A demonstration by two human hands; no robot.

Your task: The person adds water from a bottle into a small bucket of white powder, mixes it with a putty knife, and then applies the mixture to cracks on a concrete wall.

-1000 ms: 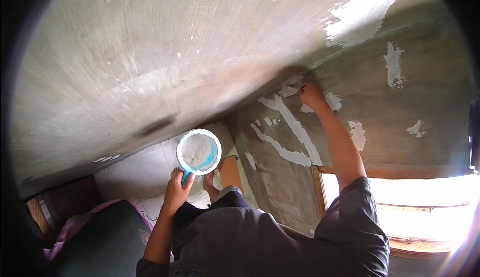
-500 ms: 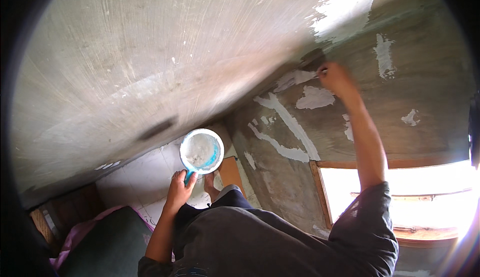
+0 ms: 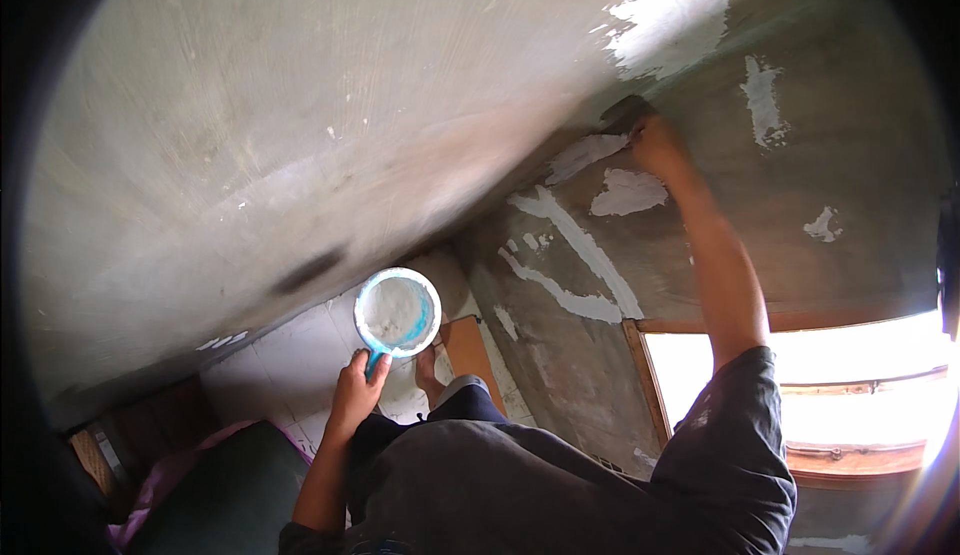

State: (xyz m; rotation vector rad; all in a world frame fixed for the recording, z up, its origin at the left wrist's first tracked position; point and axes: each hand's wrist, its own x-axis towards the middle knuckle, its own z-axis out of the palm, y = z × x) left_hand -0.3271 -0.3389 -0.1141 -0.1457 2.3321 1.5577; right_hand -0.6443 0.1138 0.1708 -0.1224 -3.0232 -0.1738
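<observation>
A grey-brown left wall [image 3: 250, 125] fills most of the left and far part of the scene, meeting a darker right wall [image 3: 860, 135] in a slanting corner. The person's dark shirt [image 3: 540, 485] takes up the near middle. At the near right, a wood-framed window [image 3: 850, 459] glows bright white in the right wall. A dark green surface [image 3: 220, 500], its kind hard to tell, lies at the near left with pink cloth [image 3: 150, 495] along its edge. Pale floor tiles [image 3: 312, 345] show between it and the corner.

A large white patch [image 3: 680, 10] sits at the far end, on the left wall by the corner. On the right wall, a forked pale strip [image 3: 590, 255] runs down toward the window. A brown board [image 3: 466, 350] stands near a bare foot [image 3: 428, 367].

Left of that board is a round dipper [image 3: 437, 313], pale-rimmed and blue-handled, held out above the floor. The left hand [image 3: 356, 395] is closed around its handle. The right hand [image 3: 657, 145] reaches far to the corner, fingers curled in, beside a pale patch [image 3: 585, 157]; whether it grips anything I cannot tell. Whitish paste [image 3: 390, 305] lies inside the dipper.
</observation>
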